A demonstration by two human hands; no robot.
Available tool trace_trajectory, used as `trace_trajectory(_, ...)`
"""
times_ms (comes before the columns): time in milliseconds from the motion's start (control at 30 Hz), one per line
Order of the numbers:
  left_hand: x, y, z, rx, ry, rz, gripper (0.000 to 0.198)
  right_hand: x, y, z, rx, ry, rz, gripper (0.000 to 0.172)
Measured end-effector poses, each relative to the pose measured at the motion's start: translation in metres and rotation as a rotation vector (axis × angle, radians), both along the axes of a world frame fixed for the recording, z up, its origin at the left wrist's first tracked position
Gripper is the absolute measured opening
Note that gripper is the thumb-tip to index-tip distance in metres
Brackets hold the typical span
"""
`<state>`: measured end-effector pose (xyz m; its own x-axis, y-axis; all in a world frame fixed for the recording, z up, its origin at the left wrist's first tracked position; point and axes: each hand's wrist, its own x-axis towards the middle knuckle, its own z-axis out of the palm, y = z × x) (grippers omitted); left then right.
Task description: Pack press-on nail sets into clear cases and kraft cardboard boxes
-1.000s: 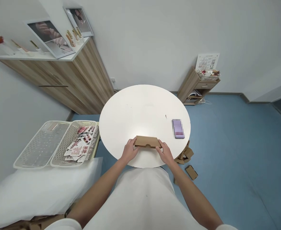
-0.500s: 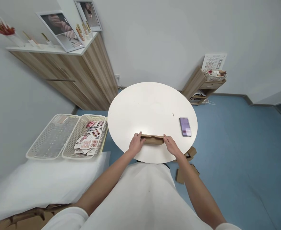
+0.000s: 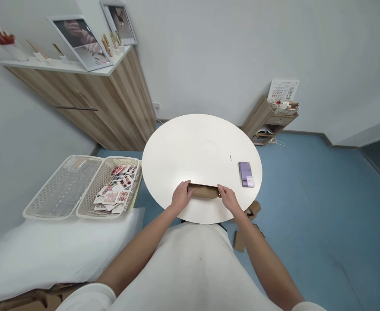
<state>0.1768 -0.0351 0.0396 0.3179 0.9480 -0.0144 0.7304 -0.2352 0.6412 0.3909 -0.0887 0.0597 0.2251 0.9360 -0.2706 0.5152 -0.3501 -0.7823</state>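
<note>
A small brown cardboard box [image 3: 204,191] sits near the front edge of the round white table [image 3: 196,142]. My left hand [image 3: 181,196] grips its left end, with the thumb on the near side. At the right end, my right hand [image 3: 227,197] holds the box, fingers bent around the corner. The box's long front wall and a dark top edge show; its inside is mostly hidden from me. A purple pixelated item [image 3: 246,174] lies on the table to the right of my right hand.
Left of the table, a white plastic basket [image 3: 103,183] with its lid folded back holds many printed cards, on a white-covered surface [image 3: 63,242]. Cardboard boxes [image 3: 239,241] lie on the floor at right. A wooden cabinet [image 3: 125,99] and a small shelf unit [image 3: 270,119] stand behind.
The box's upper edge has tilted, and more of its long front wall shows. Both hands have shifted their hold slightly at the ends. The whole view has moved a little.
</note>
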Motion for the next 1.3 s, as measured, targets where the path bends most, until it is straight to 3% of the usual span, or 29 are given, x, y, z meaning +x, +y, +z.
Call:
trace_trajectory(267, -0.009, 0.003, -0.004, -0.054, -0.074, -0.019, 0.031, 0.001, -0.007, -0.005, 0.0, 0.138, -0.069, 0.05)
trace_trajectory(467, -0.015, 0.005, 0.002, -0.075, -0.041, -0.08, 0.037, 0.002, -0.012, -0.004, -0.059, 0.227, -0.075, 0.051)
trace_trajectory(667, -0.013, 0.003, 0.008, -0.217, -0.158, 0.006, 0.047, 0.003, -0.015, -0.007, -0.104, 0.324, -0.113, 0.053)
trace_trajectory(833, -0.012, 0.008, -0.002, -0.35, -0.282, 0.115, 0.044, -0.002, -0.013, -0.01, -0.143, 0.378, -0.197, 0.051)
trace_trajectory(967, -0.016, 0.004, -0.015, -0.394, -0.28, 0.085, 0.048, -0.008, -0.018, -0.018, -0.169, 0.388, -0.224, 0.052)
trace_trajectory(1133, -0.018, -0.004, -0.026, -0.348, -0.282, -0.001, 0.047, -0.014, -0.024, -0.027, -0.118, 0.334, -0.198, 0.054)
trace_trajectory(1300, -0.015, -0.005, -0.025, -0.251, -0.218, -0.014, 0.045, -0.016, -0.023, -0.028, -0.075, 0.293, -0.173, 0.053)
